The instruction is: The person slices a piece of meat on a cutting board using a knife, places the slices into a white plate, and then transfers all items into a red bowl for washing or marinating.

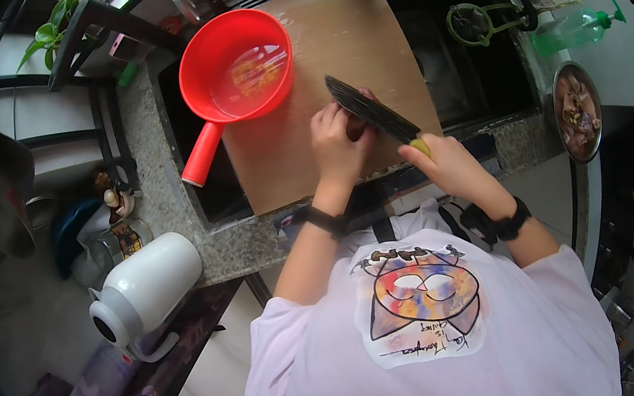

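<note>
Over the right part of a brown cutting board (286, 159), my right hand (451, 161) grips the yellow-green handle of a kitchen knife (371, 108). Its dark, ridged-looking blade points up and left, passing over the fingertips of my left hand (339, 138). The curled fingers of my left hand are around a small dark reddish item (357, 127), mostly hidden by the hand and blade; I cannot tell what it is. A red plastic dipper (193, 81) stands on the board's upper left, holding clear water and something yellow-orange.
Sink basins lie under both sides of the board. A green strainer (470, 24) and a green pump bottle (570, 30) are at the right, above a metal bowl of raw meat pieces (577, 113). A white vacuum jug (155, 273) stands at the lower left.
</note>
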The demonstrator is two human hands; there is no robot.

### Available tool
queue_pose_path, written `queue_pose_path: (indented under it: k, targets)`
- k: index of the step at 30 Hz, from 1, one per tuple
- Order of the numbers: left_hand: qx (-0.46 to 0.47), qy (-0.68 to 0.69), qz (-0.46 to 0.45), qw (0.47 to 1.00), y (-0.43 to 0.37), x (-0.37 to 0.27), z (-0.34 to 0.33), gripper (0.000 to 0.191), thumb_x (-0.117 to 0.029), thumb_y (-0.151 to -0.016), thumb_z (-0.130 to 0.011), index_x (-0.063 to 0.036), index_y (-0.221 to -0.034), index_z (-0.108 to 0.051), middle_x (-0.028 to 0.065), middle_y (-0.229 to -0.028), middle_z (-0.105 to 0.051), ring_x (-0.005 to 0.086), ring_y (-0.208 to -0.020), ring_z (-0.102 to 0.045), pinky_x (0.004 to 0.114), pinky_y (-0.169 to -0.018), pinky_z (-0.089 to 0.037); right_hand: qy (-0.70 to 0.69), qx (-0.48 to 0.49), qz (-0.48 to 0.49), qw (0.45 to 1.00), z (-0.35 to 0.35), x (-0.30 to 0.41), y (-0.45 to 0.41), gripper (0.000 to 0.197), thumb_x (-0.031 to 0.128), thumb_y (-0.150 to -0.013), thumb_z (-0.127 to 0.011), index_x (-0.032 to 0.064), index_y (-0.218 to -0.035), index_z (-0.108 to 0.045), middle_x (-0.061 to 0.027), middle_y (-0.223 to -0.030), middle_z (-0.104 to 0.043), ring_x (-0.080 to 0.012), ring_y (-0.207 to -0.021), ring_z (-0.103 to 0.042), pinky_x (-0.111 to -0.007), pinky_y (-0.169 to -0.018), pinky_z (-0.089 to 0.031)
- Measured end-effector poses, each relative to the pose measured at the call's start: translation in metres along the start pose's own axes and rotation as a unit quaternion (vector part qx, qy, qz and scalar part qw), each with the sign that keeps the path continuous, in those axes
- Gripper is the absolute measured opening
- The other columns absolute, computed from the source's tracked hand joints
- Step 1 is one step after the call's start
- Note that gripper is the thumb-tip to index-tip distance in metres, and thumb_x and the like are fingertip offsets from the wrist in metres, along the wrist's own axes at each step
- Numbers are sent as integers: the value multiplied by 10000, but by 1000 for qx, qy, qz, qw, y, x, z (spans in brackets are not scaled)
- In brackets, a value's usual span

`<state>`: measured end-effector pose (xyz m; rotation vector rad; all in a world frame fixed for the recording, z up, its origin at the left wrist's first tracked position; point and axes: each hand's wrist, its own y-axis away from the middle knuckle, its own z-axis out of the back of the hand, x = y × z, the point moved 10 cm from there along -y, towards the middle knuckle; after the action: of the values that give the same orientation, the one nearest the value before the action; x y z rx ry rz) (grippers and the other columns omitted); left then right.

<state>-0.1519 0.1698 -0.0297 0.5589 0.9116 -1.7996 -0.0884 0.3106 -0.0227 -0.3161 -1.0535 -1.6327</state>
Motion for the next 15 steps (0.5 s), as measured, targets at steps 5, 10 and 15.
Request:
queue_pose_path:
  k: [5, 10, 15]
  targets:
    - [79, -8, 34, 996, 1, 16, -14, 397, -148, -621, -743, -62, -995, -642, 115, -1082, -615, 332, -974, -542, 402, -850, -466, 30, -7, 25, 999, -2, 4, -12, 488, 421, -903, -519, -46, -766, -551, -213, -637, -568, -353, -609, -573, -395, -570, -437]
    - [19, 8, -13, 1000, -1, 6, -3, 427, -171, -628, -751, -37, -1015, -631, 126, -1113, -605, 330, -980, -540, 401, -853, -464, -9, 1, -40, 999, -1, -20, 10, 467, 411, -902, -515, -31, -769, -587, -251, -689, -587, -418, -696, -593, -433, -610, -454]
    - [45, -9, -21, 999, -1, 4, -7, 441, -164, -632, -752, -24, -1030, -622, 136, -1140, -598, 322, -995, -540, 396, -866, -461, -9, -4, 15, 1000, -8, -4, -27, 464, 402, -915, -497, -38, -775, -544, -198, -660, -561, -321, -590, -529, -379, -575, -427]
